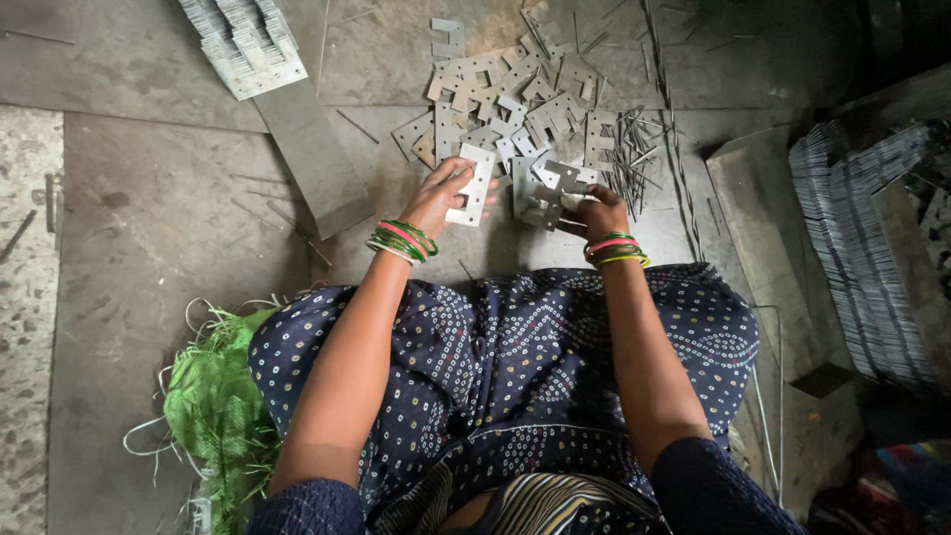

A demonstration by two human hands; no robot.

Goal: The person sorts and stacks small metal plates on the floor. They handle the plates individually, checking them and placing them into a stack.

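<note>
Your left hand (439, 195) grips one flat metal plate (473, 185), a pale rectangle with notches cut along its side, fingers closed on its left edge and the plate held just above the floor. Your right hand (597, 213) is closed on a small bunch of plates (547, 190); they overlap, so you cannot count them exactly, but at least three show. The two hands sit near each other, the bunch just beside the single plate.

Just beyond your fingers lies a loose pile of plates (515, 104), well over twenty, too tangled to count. A bundle of thin metal pins (631, 149) lies at the pile's right edge, touching it. One neat stack of plates (245, 40) rests at the far left, on the end of a long metal strip (312, 159) that slants toward your left wrist. A large fanned stack of sheets (862, 258) fills the right edge.

Bare floor (158, 218) opens to your left; a green fibre bundle (218, 406) lies against your left knee. Each wrist wears several bangles.
</note>
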